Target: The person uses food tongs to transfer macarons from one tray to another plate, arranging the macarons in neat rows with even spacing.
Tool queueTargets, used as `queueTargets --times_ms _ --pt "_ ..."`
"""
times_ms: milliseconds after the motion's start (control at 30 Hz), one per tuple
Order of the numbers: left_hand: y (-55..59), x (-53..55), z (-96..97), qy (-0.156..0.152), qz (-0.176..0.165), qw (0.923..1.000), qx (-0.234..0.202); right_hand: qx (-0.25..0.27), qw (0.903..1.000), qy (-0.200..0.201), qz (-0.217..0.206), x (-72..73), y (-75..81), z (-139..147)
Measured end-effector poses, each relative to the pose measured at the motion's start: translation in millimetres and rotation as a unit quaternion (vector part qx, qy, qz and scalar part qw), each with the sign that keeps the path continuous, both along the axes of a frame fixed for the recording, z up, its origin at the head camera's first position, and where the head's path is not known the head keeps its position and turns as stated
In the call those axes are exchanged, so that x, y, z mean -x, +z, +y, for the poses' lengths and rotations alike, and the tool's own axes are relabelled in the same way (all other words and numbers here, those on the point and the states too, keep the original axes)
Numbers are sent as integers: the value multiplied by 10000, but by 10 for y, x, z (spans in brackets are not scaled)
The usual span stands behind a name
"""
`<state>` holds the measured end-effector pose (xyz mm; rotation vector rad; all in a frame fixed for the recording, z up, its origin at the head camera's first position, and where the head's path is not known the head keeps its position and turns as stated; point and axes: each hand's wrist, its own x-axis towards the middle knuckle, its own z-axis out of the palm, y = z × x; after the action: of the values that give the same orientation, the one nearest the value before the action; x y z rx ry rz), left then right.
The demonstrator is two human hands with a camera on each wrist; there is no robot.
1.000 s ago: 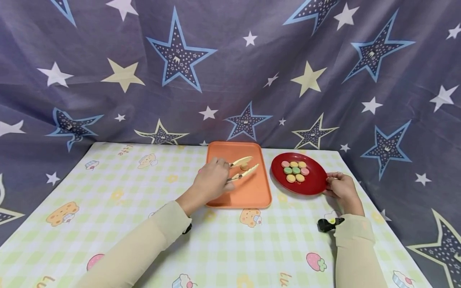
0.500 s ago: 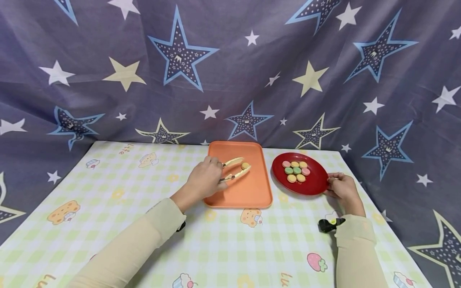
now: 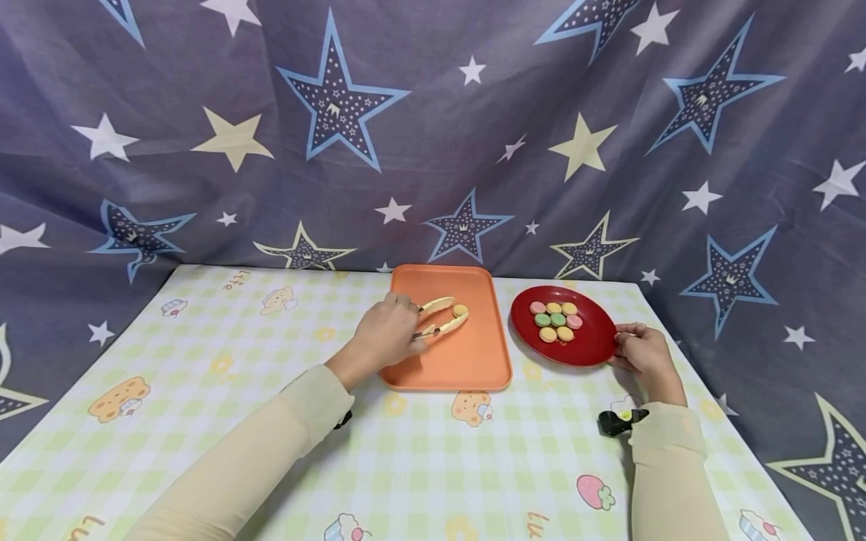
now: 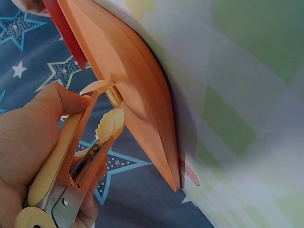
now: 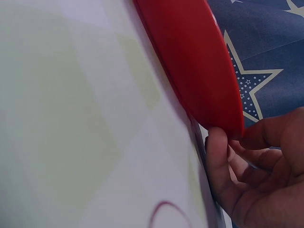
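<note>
My left hand (image 3: pixel 387 330) grips a pair of cream-coloured tongs (image 4: pixel 71 156) over the orange tray (image 3: pixel 467 364). The tongs' two scalloped tips stand apart, with one yellow macaron (image 3: pixel 460 310) at their ends on the tray. In the left wrist view that macaron (image 4: pixel 114 95) shows edge-on near the tips. My right hand (image 3: pixel 646 359) pinches the right rim of the red plate (image 3: pixel 591 330) between thumb and fingers. Several pink, yellow and green macarons (image 3: pixel 556 321) lie grouped in rows on the plate. The plate's underside is what the right wrist view mostly shows.
A checked tablecloth (image 3: pixel 223 323) with cartoon prints covers the table. Behind it and to the right hangs a dark curtain (image 3: pixel 433 135) with stars. The tray and plate stand side by side near the back edge, a narrow gap between them.
My left hand and the tongs have drawn back to the left, then edged slightly nearer the macaron as the tips came a little closer together. The right hand stays on the plate's rim.
</note>
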<state>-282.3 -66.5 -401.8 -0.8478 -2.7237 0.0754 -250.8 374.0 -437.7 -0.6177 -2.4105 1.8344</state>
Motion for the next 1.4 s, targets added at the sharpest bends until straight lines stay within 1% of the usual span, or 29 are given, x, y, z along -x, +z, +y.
queueTargets --times_ms 133,200,433,667,800,933,1167,1300,1400 --pt "3 11 28 -18 -93 9999 99 7 10000 9 16 5 -6 2" --pt "6 11 38 -11 -88 9998 174 25 10000 27 26 10 -10 3" --pt "22 -11 70 -33 -27 9999 93 103 9998 141 45 4 2 24" --pt "55 -4 111 -220 -13 9997 -85 79 9998 152 54 -7 10 24" --pt "88 -27 145 -292 31 9995 98 100 9999 116 29 -4 3 25" --pt "120 -64 203 -328 40 9993 201 122 9999 111 47 0 -1 21" --pt "129 -124 342 -289 74 9995 -52 99 9999 95 50 2 -13 21" --pt "125 -151 433 -302 33 9995 -64 35 10000 69 29 3 -8 17" --pt "135 -174 503 -370 101 9993 -11 9 10000 50 8 1 -1 14"
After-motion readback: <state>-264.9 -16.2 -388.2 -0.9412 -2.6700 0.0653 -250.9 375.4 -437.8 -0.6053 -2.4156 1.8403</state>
